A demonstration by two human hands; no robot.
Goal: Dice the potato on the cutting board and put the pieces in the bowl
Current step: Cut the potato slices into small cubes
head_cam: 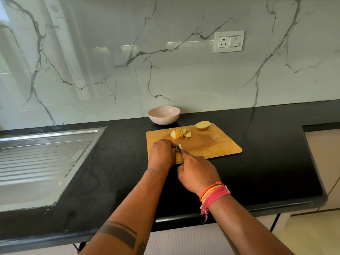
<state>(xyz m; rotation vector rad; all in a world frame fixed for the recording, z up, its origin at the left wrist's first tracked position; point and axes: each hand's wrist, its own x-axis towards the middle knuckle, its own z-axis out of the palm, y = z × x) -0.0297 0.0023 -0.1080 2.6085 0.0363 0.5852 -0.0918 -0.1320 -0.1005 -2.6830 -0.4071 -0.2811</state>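
desk (257, 144) of black stone runs under a marbled wall (110, 61) with a socket (229, 41). steel sink (36, 162) with a ribbed drainer sits at the left. bowl (164, 115) stands by the wall, just behind the board (211, 144), with nothing visible inside it. potato half (203, 125) lies at the board's far edge, near the bowl. sliced half (178, 133) lies at the far left, its slices leaning together, with a few loose pieces (188, 134) touching it. left hand (161, 153) is curled, knuckles up, over the board's near left corner; what it presses is hidden. right hand (197, 172), with threads (214, 193) at the wrist, is closed round a knife (178, 148); only a bit of blade shows between the hands, beside a pale piece (180, 145). both hands block the cut itself.
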